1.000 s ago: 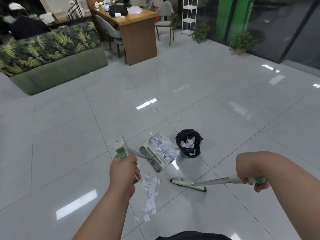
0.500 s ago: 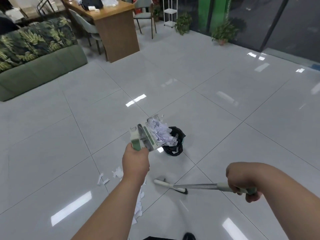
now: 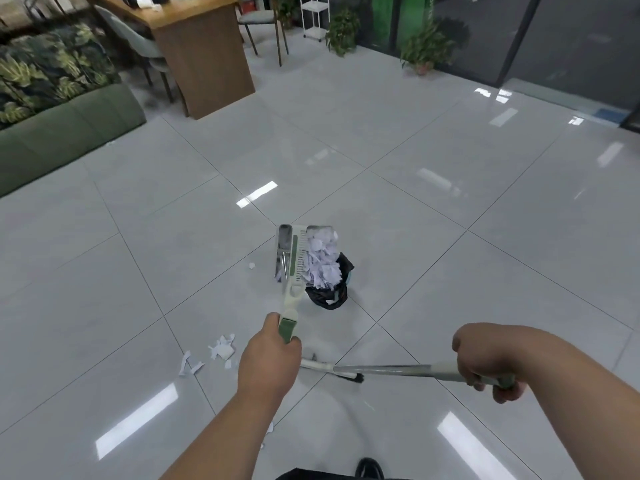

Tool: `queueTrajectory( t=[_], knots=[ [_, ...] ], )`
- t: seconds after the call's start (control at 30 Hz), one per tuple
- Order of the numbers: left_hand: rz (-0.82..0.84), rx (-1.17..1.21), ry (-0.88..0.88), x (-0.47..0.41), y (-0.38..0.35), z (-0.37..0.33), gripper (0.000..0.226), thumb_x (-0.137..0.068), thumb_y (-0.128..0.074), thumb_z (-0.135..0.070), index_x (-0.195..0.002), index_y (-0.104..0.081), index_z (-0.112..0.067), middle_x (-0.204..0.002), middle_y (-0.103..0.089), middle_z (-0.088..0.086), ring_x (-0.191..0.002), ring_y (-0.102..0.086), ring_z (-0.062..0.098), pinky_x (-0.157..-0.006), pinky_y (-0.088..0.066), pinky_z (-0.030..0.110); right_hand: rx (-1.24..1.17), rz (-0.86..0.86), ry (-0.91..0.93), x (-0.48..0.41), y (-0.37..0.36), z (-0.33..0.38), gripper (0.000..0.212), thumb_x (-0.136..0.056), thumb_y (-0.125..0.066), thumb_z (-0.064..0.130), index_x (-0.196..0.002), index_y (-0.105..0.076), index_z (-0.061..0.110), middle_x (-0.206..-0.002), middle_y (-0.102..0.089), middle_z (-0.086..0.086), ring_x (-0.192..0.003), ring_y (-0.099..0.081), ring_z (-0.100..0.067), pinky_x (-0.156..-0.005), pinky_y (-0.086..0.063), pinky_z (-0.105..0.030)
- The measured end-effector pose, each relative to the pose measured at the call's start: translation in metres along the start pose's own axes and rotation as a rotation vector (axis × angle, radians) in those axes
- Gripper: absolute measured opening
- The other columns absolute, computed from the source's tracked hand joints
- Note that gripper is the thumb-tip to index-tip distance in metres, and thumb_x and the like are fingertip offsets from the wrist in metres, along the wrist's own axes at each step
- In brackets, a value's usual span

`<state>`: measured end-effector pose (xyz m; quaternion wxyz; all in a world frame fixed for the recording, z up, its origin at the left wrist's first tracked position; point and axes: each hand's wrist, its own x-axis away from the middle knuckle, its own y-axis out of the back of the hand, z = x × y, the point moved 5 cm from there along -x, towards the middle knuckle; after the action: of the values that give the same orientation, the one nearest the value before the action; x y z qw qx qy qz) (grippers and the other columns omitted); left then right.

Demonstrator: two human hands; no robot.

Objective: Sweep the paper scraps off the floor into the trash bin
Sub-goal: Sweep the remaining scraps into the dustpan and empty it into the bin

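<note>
my left hand grips dustpan, tilted, paper scraps over trash bin; right hand grips broom.

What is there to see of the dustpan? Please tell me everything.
The dustpan looks like pale plastic with a green stripe and a comb-like ribbed edge, on a long handle with a green grip. The left hand holds that grip. The pan hangs tilted over the black-lined bin, and a heap of white scraps lies in it.
</note>
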<state>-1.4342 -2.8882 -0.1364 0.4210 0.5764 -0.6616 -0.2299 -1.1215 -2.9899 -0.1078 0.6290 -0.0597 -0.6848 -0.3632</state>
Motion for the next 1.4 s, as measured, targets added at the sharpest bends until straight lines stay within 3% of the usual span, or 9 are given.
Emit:
queueTrajectory(
  t=[0.23, 0.4, 0.67, 0.8, 1.0, 1.23, 1.33, 1.4],
  knots=[
    [0.039, -0.166, -0.071, 0.006, -0.007, 0.006, 0.014, -0.091, -0.051, -0.016, -0.092, -0.037, -0.019, -0.071, -0.054, 0.003, -0.064, -0.05, 0.026, -0.059, -0.039, 0.038, -0.07, 0.012, 0.009, -0.003, 0.002, 0.0, 0.043, -0.086, -0.057, 0.004, -0.129, -0.06, 0.005, -0.089, -0.073, -0.011, -0.059, -0.064, -0.025, -0.05, -0.05, -0.025],
    [0.069, -0.277, -0.15, 0.009, -0.011, 0.008, 0.016, -0.095, -0.05, -0.02, -0.101, -0.035, -0.02, -0.07, -0.049, -0.005, -0.072, -0.054, 0.028, -0.058, -0.038, 0.036, -0.101, -0.013, 0.014, -0.008, 0.002, -0.004, 0.051, -0.085, -0.055, 0.004, -0.136, -0.055, 0.002, -0.108, -0.073, -0.022, -0.057, -0.064, -0.026, -0.052, -0.051, -0.028],
    [0.141, -0.474, -0.262, 0.018, -0.022, 0.011, 0.019, -0.1, -0.047, -0.029, -0.115, -0.04, -0.021, -0.07, -0.04, -0.006, -0.074, -0.049, 0.027, -0.062, -0.036, 0.034, -0.102, -0.021, 0.033, -0.009, -0.001, -0.008, 0.053, -0.084, -0.054, 0.003, -0.137, -0.055, 0.001, -0.112, -0.072, -0.023, -0.057, -0.063, -0.025, -0.05, -0.048, -0.027],
    [0.184, -0.521, -0.32, 0.022, -0.029, 0.008, 0.021, -0.1, -0.046, -0.03, -0.119, -0.042, -0.02, -0.08, -0.048, -0.004, -0.074, -0.048, 0.027, -0.063, -0.035, 0.034, -0.093, -0.023, 0.025, -0.011, -0.003, -0.009, 0.056, -0.082, -0.055, 0.003, -0.137, -0.055, 0.001, -0.113, -0.071, -0.025, -0.057, -0.063, -0.027, -0.049, -0.049, -0.027],
    [0.252, -0.543, -0.345, 0.03, -0.047, 0.005, 0.014, -0.1, -0.045, -0.03, -0.108, -0.036, -0.022, -0.09, -0.059, 0.0, -0.074, -0.05, 0.025, -0.063, -0.036, 0.032, -0.082, -0.027, 0.017, -0.016, -0.003, -0.011, 0.057, -0.081, -0.055, 0.004, -0.137, -0.055, 0.002, -0.112, -0.071, -0.025, -0.056, -0.063, -0.028, -0.048, -0.048, -0.025],
    [0.306, -0.408, -0.331, 0.029, -0.054, 0.006, 0.011, -0.093, -0.048, -0.027, -0.093, -0.038, -0.022, -0.086, -0.049, -0.005, -0.078, -0.051, 0.023, -0.064, -0.038, 0.033, -0.067, -0.027, 0.016, -0.015, -0.005, -0.011, 0.054, -0.085, -0.053, 0.002, -0.138, -0.054, 0.004, -0.111, -0.071, -0.02, -0.053, -0.063, -0.024, -0.049, -0.049, -0.026],
    [0.427, -0.277, -0.242, 0.024, -0.059, 0.008, 0.018, -0.087, -0.056, -0.029, -0.076, -0.044, -0.022, -0.083, -0.048, -0.006, -0.075, -0.052, 0.017, -0.061, -0.038, 0.028, -0.079, -0.033, 0.021, -0.018, -0.005, -0.013, 0.054, -0.085, -0.053, 0.004, -0.139, -0.053, 0.004, -0.112, -0.071, -0.022, -0.055, -0.062, -0.025, -0.049, -0.047, -0.026],
    [0.587, -0.131, -0.123, 0.024, -0.066, 0.011, 0.012, -0.082, -0.056, -0.02, -0.074, -0.047, -0.022, -0.077, -0.054, -0.004, -0.068, -0.058, 0.017, -0.057, -0.041, 0.026, -0.08, -0.032, 0.02, -0.019, -0.006, -0.014, 0.054, -0.085, -0.053, 0.005, -0.139, -0.053, 0.004, -0.113, -0.071, -0.023, -0.056, -0.062, -0.026, -0.049, -0.046, -0.025]
  ],
)
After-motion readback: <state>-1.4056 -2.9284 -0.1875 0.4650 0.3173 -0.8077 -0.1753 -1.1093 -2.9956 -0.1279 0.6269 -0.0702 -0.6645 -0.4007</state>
